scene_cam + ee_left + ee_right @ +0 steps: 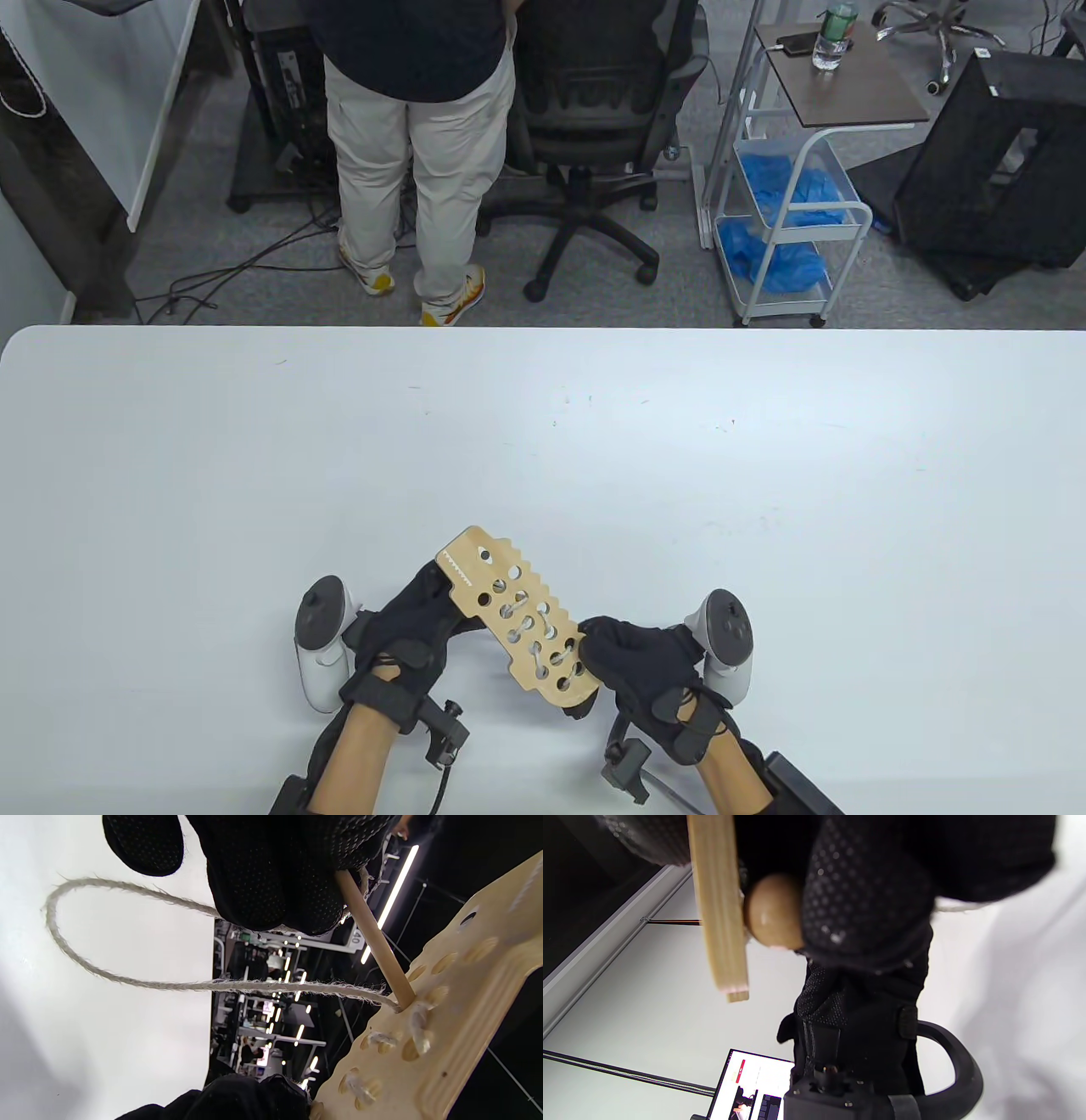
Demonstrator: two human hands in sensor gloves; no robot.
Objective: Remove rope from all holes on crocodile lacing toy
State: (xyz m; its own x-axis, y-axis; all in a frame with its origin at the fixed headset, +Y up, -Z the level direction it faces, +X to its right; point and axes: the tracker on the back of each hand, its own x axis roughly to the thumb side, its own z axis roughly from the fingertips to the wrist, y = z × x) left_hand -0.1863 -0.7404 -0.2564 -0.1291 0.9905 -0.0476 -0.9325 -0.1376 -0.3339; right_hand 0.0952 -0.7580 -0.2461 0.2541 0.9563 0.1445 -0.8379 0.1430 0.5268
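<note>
Over the white table (764,509), both hands' grips clamp: left (407,637) on the wooden needle (373,942), right (645,662) on the crocodile board (517,620).

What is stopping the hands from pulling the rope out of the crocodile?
Nothing visible blocks them. The left hand already holds the thin wooden lacing stick, poking through a hole in the flat wooden crocodile board. The pale twine rope loops freely beside it. The right hand grips the board's end.
</note>
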